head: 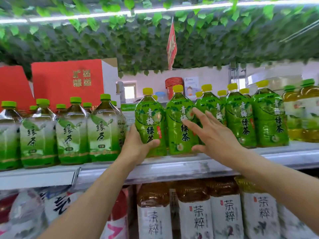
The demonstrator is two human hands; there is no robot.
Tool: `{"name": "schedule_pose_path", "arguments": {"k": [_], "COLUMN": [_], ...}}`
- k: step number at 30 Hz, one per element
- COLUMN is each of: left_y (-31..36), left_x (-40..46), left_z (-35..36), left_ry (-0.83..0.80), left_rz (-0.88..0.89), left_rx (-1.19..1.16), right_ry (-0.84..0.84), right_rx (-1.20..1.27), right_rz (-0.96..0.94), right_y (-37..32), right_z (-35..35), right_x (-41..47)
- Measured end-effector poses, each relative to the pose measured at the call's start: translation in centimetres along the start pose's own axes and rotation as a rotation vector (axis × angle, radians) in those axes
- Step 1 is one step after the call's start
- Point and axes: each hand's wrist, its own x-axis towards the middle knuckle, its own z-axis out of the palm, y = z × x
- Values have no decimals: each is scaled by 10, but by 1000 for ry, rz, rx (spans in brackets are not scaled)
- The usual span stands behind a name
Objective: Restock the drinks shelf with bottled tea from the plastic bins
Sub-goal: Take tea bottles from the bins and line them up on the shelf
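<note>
Green-wrapped, yellow-capped tea bottle [149, 125] upright at the front of the upper shelf [172, 167], leftmost of its row, just beside a matching neighbour bottle [183, 125]. Gripped low on its body by the left hand [138, 144]: thumb curled across the front of the label near the base, fingers wrapped behind and out of sight. Right hand [211, 133] open, fingers spread and straight, fingertips [187, 121] lying on the neighbour's label, thumb down near that bottle's foot, clamped on nothing. Probably the seating step: best done by sliding the held bottle back until flush with the row, label facing out, base flat on the shelf, while steadying the neighbour against tipping. To the left, pale-labelled bottles with green caps [101, 128]; red boxes [67, 80] behind; white-labelled tea [226, 213] on the lower tier.
</note>
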Motion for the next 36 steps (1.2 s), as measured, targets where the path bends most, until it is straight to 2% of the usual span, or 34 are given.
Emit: {"name": "schedule_pose_path", "arguments": {"k": [6, 15, 20, 25, 30, 36], "left_y": [4, 3, 8, 6, 12, 22], "left_x": [2, 3, 0, -1, -15, -15], "left_z": [1, 11, 21, 24, 34, 51], "left_ry": [-46, 20, -5, 38, 90, 169], "left_rz": [-39, -52, -103, -91, -113, -131], "left_rx": [-7, 61, 145, 144, 468, 506], "right_ry": [-10, 44, 40, 56, 106, 122], "right_rx": [-59, -257, -244, -185, -42, -67], "right_rz": [-11, -110, -168, -202, -153, -223], "right_y": [3, 5, 3, 5, 46, 72], "right_z": [8, 13, 19, 21, 8, 12], "right_x": [3, 15, 19, 16, -10, -20]}}
